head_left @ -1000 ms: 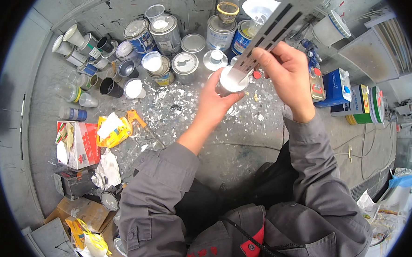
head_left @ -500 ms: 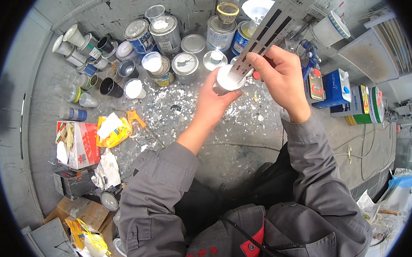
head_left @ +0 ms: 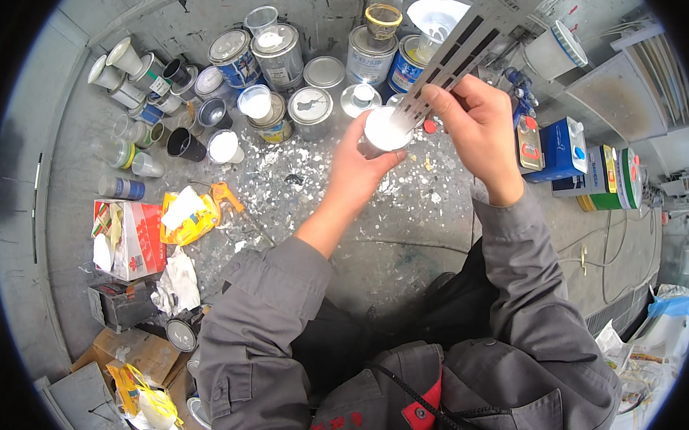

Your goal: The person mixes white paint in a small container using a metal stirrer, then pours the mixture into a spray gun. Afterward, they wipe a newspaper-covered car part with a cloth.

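My left hand (head_left: 359, 158) is wrapped round a cup of white paint (head_left: 387, 130), held above the paint-spattered floor. A flat grey paint mixing stick (head_left: 460, 49) with black markings is pinched between the thumb and fingers of my right hand (head_left: 478, 130). Its lower end, smeared white, dips into the cup at the right side of the rim. The stick slants up and to the right. How deep its tip reaches in the paint is hidden.
Paint cans (head_left: 310, 105) and cups stand in a row beyond my hands. Solvent tins (head_left: 563, 149) are at the right. To the left lie a yellow packet (head_left: 189, 227), a red and white box (head_left: 130, 246) and a carton (head_left: 145, 358). A cable (head_left: 615, 240) crosses the floor.
The mixing stick and my right hand have shifted slightly to the right, and the stick's lower end now sits nearer the cup's right rim. My left hand still holds the cup.
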### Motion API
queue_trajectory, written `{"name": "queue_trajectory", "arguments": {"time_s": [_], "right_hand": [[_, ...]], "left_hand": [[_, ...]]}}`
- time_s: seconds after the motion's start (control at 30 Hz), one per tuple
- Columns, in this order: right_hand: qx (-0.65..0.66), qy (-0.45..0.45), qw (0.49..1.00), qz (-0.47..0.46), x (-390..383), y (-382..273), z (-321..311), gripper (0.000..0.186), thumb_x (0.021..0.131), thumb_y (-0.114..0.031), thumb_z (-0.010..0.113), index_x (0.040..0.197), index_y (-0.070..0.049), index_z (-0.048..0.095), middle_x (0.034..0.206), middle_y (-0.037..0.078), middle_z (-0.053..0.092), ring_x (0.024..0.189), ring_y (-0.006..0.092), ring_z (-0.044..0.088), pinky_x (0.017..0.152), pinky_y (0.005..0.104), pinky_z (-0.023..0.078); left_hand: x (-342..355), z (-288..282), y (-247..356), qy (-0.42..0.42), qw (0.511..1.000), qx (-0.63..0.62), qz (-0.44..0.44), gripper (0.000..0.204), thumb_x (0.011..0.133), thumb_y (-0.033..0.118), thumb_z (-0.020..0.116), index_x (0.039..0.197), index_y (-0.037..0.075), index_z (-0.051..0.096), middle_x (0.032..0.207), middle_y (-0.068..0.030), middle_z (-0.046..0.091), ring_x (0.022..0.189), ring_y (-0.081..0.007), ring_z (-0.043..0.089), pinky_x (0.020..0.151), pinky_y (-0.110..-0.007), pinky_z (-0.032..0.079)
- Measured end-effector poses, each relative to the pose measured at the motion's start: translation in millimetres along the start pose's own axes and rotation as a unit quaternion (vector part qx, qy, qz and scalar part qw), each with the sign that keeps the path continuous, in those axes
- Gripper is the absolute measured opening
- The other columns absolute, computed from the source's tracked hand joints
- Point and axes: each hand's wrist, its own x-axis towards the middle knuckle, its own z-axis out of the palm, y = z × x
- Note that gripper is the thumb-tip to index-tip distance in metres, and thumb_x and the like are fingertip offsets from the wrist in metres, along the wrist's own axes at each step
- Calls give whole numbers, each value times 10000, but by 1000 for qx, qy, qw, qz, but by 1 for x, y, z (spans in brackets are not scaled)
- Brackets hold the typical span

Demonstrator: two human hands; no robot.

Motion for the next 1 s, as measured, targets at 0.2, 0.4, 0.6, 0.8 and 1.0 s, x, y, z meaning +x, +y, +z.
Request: {"name": "queue_trajectory", "arguments": {"time_s": [0.2, 0.4, 0.6, 0.8, 1.0], "right_hand": [[55, -8, 998, 36, 1, -4, 2, 167, 1013, -128, 732, 1061, 30, 747, 806, -5, 684, 675, 41, 568, 578, 226, 426], [33, 40, 998, 22, 5, -6, -14, 161, 1003, -127, 747, 917, 5, 716, 718, -13, 632, 636, 44, 531, 555, 230, 384], [-5, 6, 999, -44, 4, 5, 1, 178, 1013, -117, 724, 1107, 32, 754, 820, -7, 691, 680, 33, 556, 583, 223, 426], [-5, -36, 999, -11, -2, 6, 9, 173, 1015, -113, 717, 1103, 31, 754, 823, -8, 704, 686, 37, 571, 592, 227, 456], [-5, -121, 992, -41, 5, 3, -11, 157, 987, -95, 731, 1089, 20, 764, 816, 16, 720, 673, 64, 584, 594, 244, 467]], "left_hand": [[1, -3, -2, -9, 1000, 21, -6, 770, 837, 45, 844, 1517, 49, 483, 1369, -73, 637, 1243, -195, 624, 1047, -352, 513], [1, -2, -7, -1, 1000, 20, 21, 742, 811, 28, 858, 1472, 33, 521, 1354, -98, 643, 1242, -203, 643, 1026, -345, 524], [2, -1, -13, -5, 998, 43, 47, 723, 789, 50, 873, 1437, 22, 554, 1349, -96, 645, 1247, -215, 641, 1052, -362, 509], [1, -3, -17, -11, 996, 77, 33, 719, 843, 22, 828, 1488, 55, 513, 1304, -45, 663, 1187, -154, 647, 1002, -322, 524], [2, -3, -12, -3, 997, 76, 27, 715, 851, 33, 824, 1495, 73, 515, 1300, -45, 665, 1174, -159, 646, 982, -321, 529]]}}
